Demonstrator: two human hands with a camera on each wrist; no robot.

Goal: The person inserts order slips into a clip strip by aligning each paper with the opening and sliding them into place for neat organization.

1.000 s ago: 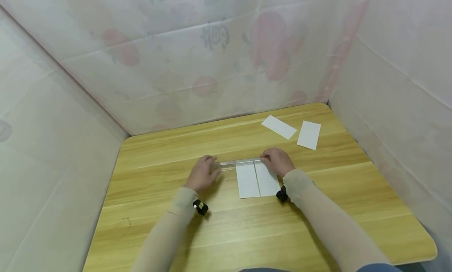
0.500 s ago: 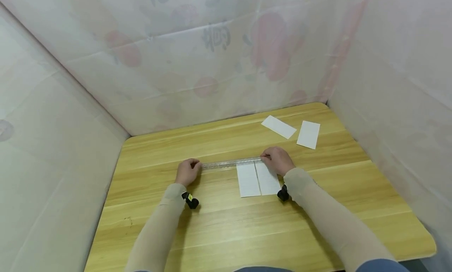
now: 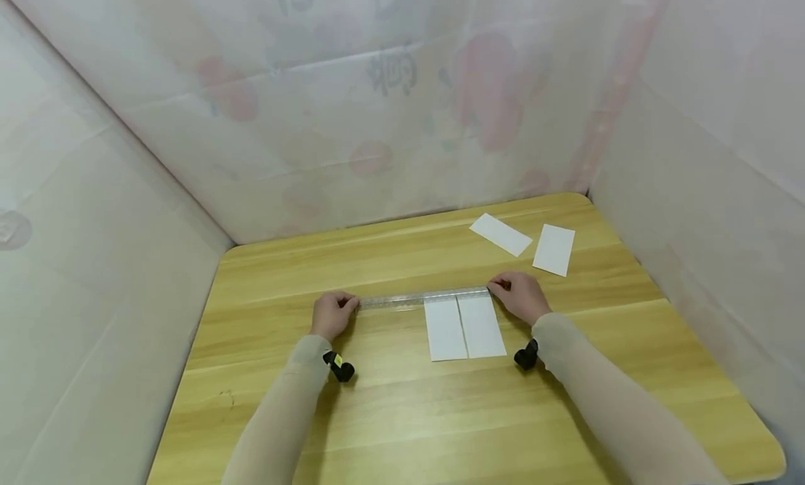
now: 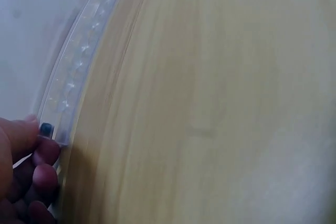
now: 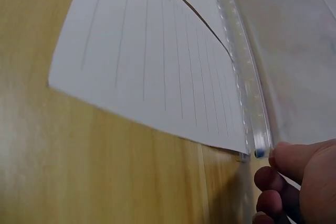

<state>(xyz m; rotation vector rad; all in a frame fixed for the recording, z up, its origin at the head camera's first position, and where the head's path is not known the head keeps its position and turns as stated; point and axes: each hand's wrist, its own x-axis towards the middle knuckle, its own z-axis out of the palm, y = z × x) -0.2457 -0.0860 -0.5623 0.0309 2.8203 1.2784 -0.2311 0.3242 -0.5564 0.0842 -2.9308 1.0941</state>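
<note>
A clear plastic ruler [image 3: 402, 300] lies crosswise along the far edges of two lined white paper cards, the left card [image 3: 446, 331] and the right card [image 3: 481, 326]. These cards sit side by side with a narrow gap. My left hand [image 3: 331, 314] pinches the ruler's left end between thumb and fingers; in the left wrist view the ruler [image 4: 79, 61] runs away from the fingertips. At the other end, the thumb and curled fingers of my right hand [image 3: 520, 295] hold the tip. In the right wrist view, printed lines show on the near card [image 5: 152, 66].
Two more white cards lie at the back right, one slanted card [image 3: 501, 234] and one more upright card [image 3: 553, 249]. The wooden table [image 3: 402, 415] is bounded by pale cloth walls [image 3: 371, 121] at the back and sides. Each wrist wears a small black camera [image 3: 339, 367].
My left hand has moved left along the ruler to its left end. My right hand has shifted right to the ruler's right end, uncovering the right card's far corner.
</note>
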